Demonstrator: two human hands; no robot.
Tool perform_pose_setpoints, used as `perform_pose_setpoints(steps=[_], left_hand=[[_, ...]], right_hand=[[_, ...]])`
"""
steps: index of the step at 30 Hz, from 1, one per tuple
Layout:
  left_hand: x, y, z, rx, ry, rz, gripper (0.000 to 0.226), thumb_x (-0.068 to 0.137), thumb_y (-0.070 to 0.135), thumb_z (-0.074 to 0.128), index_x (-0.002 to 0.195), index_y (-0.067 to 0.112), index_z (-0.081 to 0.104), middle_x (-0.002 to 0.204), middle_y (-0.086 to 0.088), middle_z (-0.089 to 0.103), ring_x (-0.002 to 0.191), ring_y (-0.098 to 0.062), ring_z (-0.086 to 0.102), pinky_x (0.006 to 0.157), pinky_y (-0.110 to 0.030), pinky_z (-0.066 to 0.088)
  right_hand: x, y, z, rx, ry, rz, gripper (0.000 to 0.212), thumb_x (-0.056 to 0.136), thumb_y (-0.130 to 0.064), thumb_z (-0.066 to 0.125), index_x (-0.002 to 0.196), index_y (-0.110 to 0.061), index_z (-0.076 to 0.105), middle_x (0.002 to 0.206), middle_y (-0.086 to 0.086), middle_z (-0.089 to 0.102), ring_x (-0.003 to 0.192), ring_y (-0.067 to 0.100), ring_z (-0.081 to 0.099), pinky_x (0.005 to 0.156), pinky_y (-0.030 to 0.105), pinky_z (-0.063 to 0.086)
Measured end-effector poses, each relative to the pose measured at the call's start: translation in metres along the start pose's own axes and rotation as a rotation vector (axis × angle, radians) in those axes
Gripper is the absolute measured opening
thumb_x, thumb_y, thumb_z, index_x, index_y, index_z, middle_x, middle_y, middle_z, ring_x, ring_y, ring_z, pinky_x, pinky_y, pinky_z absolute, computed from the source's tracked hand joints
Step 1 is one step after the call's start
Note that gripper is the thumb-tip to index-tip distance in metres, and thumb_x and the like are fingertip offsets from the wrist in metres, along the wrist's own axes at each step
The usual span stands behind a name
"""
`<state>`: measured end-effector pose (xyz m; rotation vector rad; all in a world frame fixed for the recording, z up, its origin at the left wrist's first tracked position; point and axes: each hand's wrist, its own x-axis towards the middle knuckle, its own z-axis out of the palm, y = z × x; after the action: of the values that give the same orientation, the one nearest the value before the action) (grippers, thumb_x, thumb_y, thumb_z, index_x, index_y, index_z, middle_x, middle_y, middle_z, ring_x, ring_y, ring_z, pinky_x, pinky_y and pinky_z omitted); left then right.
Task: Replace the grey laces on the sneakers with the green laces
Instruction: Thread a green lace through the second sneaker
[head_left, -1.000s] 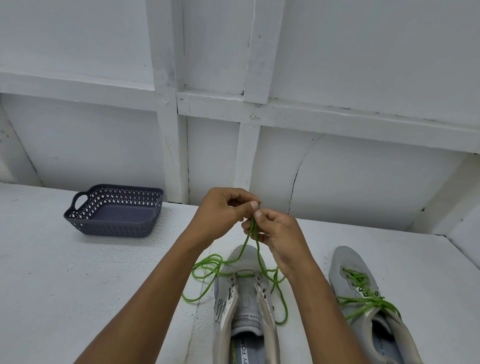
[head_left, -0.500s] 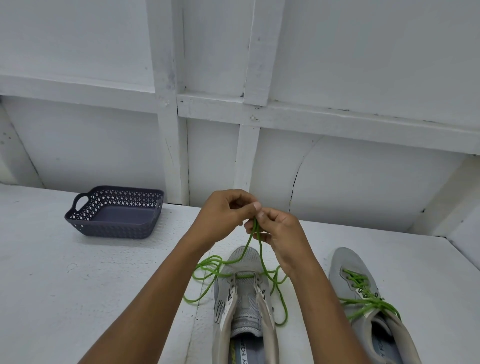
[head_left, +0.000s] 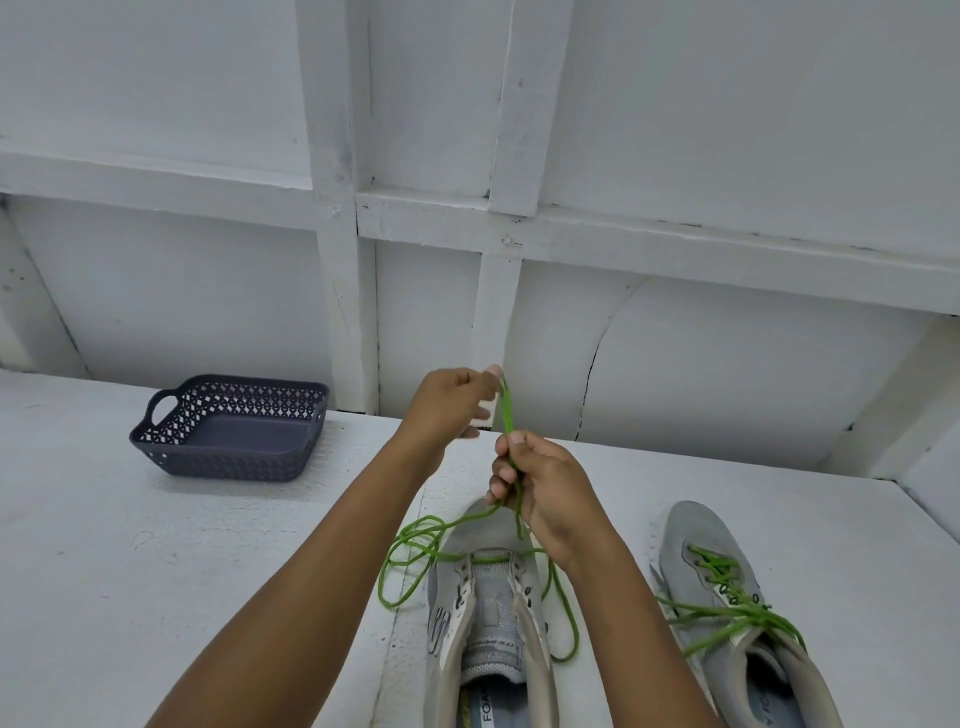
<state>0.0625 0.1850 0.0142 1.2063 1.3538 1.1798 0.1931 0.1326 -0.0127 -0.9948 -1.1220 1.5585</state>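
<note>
White painted surface (head_left: 156, 597), panelled wall behind. Left hand (head_left: 447, 410) and right hand (head_left: 545, 488) both pinched on thin green lace (head_left: 506, 410), ends raised together above grey mesh sneaker (head_left: 488, 597), likely evening lengths. Second grey sneaker (head_left: 727, 597) already laced.

The left hand (head_left: 449, 402) is rising toward 12 o'clock, seemingly drawing the green lace (head_left: 506, 410) taut above the right hand (head_left: 545, 488).
</note>
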Motion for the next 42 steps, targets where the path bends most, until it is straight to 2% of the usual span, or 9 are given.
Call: perform_pose_setpoints(steps=[5,9,16,20,24,29,32,36,42], left_hand=[[-0.021,-0.029,-0.005,0.093,-0.301,-0.083,0.039,0.095,0.049,0.059,0.095,0.013,0.075,0.085,-0.001,0.074,0.089,-0.018,0.069,0.080,-0.035,0.051],[-0.025,-0.027,0.003,-0.023,-0.195,0.031,0.022,0.092,0.023,0.069,0.092,0.002,0.074,0.072,-0.002,0.065,0.074,-0.016,0.063,0.093,-0.048,0.052],[0.005,-0.001,0.005,-0.081,0.038,-0.011,0.018,0.091,0.017,0.068,0.098,0.001,0.074,0.103,-0.009,0.074,0.091,-0.016,0.065,0.075,-0.029,0.049],[0.002,-0.011,0.007,0.032,-0.113,-0.109,0.035,0.095,0.039,0.062,0.100,0.007,0.075,0.103,-0.003,0.075,0.091,-0.017,0.067,0.082,-0.035,0.051],[-0.022,-0.033,0.000,0.122,-0.350,-0.121,0.045,0.094,0.048,0.061,0.091,0.005,0.073,0.076,-0.004,0.069,0.076,-0.013,0.067,0.084,-0.038,0.051],[-0.025,-0.030,0.008,0.027,-0.130,0.000,0.019,0.089,0.022,0.072,0.087,0.004,0.075,0.076,-0.008,0.068,0.075,-0.012,0.062,0.080,-0.037,0.049],[-0.012,-0.017,0.012,-0.043,-0.041,-0.031,0.019,0.088,0.018,0.073,0.096,0.000,0.073,0.097,-0.010,0.074,0.082,-0.013,0.066,0.079,-0.034,0.051],[0.011,-0.002,0.012,-0.111,0.093,-0.037,0.009,0.089,0.018,0.072,0.090,0.009,0.072,0.093,-0.005,0.072,0.079,-0.013,0.062,0.070,-0.028,0.048],[-0.007,-0.031,0.008,0.164,-0.180,-0.198,0.044,0.094,0.052,0.059,0.091,0.010,0.072,0.085,-0.001,0.074,0.084,-0.015,0.068,0.082,-0.036,0.051]], right_hand=[[0.005,0.004,-0.008,-0.039,0.090,0.016,0.031,0.107,-0.013,0.035,0.082,-0.007,0.053,0.054,-0.001,0.044,0.050,0.015,0.046,0.059,0.030,0.043],[0.003,0.008,-0.002,-0.099,0.051,0.037,0.034,0.107,-0.015,0.034,0.080,-0.008,0.052,0.056,-0.001,0.046,0.053,0.016,0.046,0.057,0.028,0.044],[0.000,0.015,0.004,-0.141,0.044,0.042,0.031,0.106,-0.009,0.034,0.083,-0.008,0.054,0.057,-0.003,0.049,0.058,0.018,0.049,0.066,0.032,0.047],[0.001,0.013,0.004,-0.096,0.088,0.057,0.031,0.105,-0.007,0.034,0.082,-0.007,0.054,0.056,-0.001,0.048,0.058,0.019,0.046,0.059,0.027,0.048],[0.004,0.012,-0.004,-0.092,0.147,0.072,0.034,0.107,-0.013,0.035,0.081,-0.008,0.057,0.055,0.000,0.048,0.055,0.018,0.047,0.057,0.027,0.047],[0.005,0.018,0.000,-0.099,0.119,0.081,0.034,0.107,-0.014,0.034,0.081,-0.008,0.055,0.055,-0.001,0.050,0.055,0.017,0.047,0.061,0.031,0.046],[0.003,0.018,0.002,-0.116,0.104,0.067,0.031,0.105,-0.009,0.034,0.082,-0.008,0.054,0.059,0.001,0.051,0.059,0.019,0.049,0.063,0.032,0.047],[-0.001,0.022,0.005,-0.156,0.074,0.088,0.031,0.105,-0.009,0.033,0.082,-0.008,0.054,0.061,0.003,0.052,0.060,0.021,0.053,0.065,0.032,0.048],[0.007,0.020,-0.002,-0.063,0.125,0.086,0.032,0.106,-0.009,0.036,0.080,-0.006,0.055,0.056,0.003,0.051,0.053,0.018,0.050,0.062,0.032,0.049]])
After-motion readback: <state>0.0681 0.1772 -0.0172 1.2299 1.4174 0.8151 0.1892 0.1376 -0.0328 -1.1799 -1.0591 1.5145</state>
